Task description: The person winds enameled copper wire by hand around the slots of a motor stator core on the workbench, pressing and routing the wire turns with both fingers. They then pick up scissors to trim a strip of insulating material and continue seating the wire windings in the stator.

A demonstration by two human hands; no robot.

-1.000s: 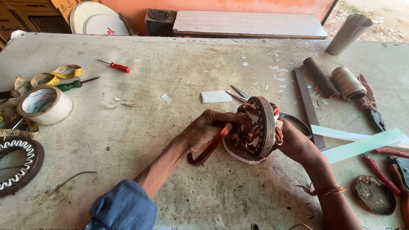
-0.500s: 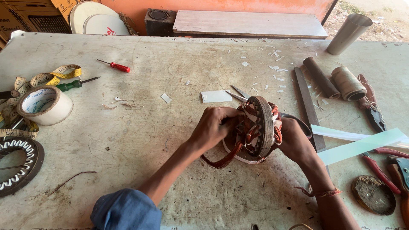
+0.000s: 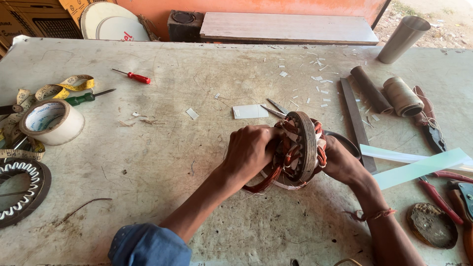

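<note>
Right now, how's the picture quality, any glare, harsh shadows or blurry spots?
Head view: soft, even daylight, no strong glare; the left hand, right hand and the copper-wound stator they hold are sharp; only a faint shadow lies under them on the table; the wide lens bends the table's far edge, and the tape roll at the left looks slightly stretched.

Roll of tape (image 3: pixel 51 121), red screwdriver (image 3: pixel 133 76), metal cup (image 3: pixel 404 39), twine spool (image 3: pixel 402 96)

Bright even daylight, soft shadows, sharp focus, wide-angle edge distortion
</note>
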